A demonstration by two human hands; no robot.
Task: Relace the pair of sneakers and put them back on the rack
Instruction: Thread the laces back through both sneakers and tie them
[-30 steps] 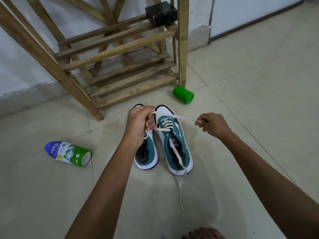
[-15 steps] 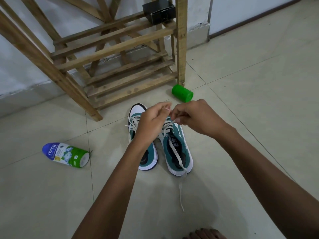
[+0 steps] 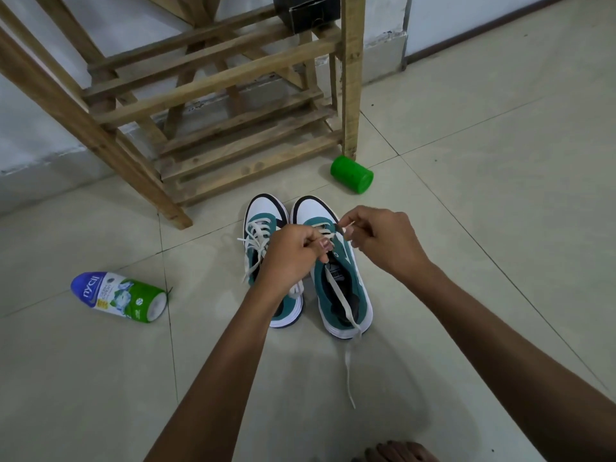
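Two green-and-white sneakers stand side by side on the tiled floor, toes toward the wooden rack (image 3: 213, 151). The left sneaker (image 3: 263, 235) has white laces threaded and hanging loose. Over the right sneaker (image 3: 343, 281) my left hand (image 3: 293, 255) has curled fingers at the eyelets on the shoe's upper, holding the lace there. My right hand (image 3: 383, 241) pinches the tip of the white lace (image 3: 343, 305) just above the shoe's front. The lace's other end runs down the tongue and trails onto the floor behind the heel.
A green cylinder (image 3: 351, 175) lies by the rack's right post. A blue-and-green powder bottle (image 3: 118, 296) lies on the floor at the left. A black box (image 3: 306, 8) sits on the rack's upper shelf. My bare toes (image 3: 396, 453) show at the bottom edge.
A second ago the lace was pulled taut out to the right. My right hand came back in to the shoe with the lace tip and now sits slightly apart from my left hand.
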